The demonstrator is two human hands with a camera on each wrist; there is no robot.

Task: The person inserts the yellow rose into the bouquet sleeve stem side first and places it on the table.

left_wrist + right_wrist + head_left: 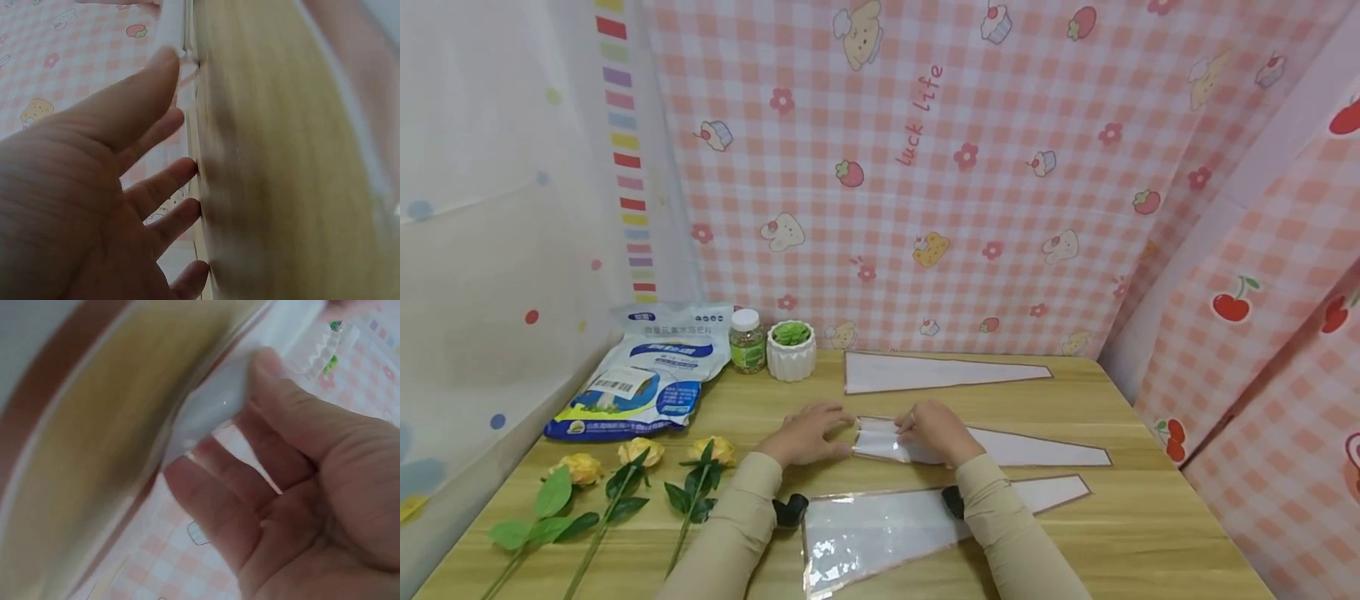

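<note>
Plastic sleeve (1033, 446) likely light, floppy, slippery; best pinched by edge. Right hand (936, 429) grip pinches it; left hand (808, 435) spread loosely by wide end.

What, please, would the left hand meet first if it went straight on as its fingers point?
The left hand would probably meet the wide end of the middle white strip first; whether they already touch is unclear.

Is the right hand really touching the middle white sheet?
Touching. The right wrist view shows it: the right hand holds the middle sheet between its thumb and fingers.
</note>
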